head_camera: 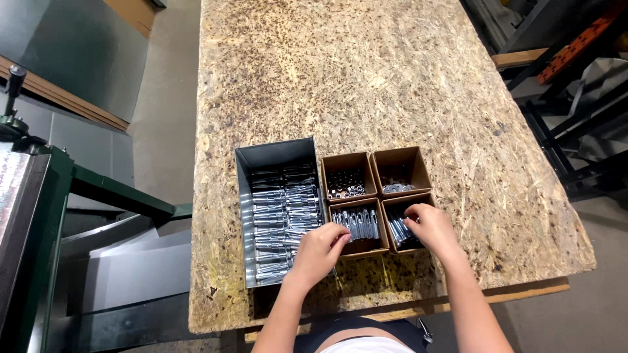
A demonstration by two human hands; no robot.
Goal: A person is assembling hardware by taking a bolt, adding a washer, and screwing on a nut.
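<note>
My left hand [320, 250] reaches over the edge between the grey metal tray [275, 154] of assembled silver bolts and the near-left cardboard box [358, 225] of silver sleeves; its fingers curl at that box's front corner, and I cannot tell if they hold a part. My right hand [432, 227] dips into the near-right cardboard box [412, 200] of silver bolts, fingers pinching among them. Behind stand two more small brown boxes: one [347, 183] with small nuts, one [400, 171] with a few washers.
All boxes sit on a chipboard tabletop [366, 78] near its front edge. A green metal machine [33, 216] stands to the left, dark metal frames and an orange beam [575, 46] to the right.
</note>
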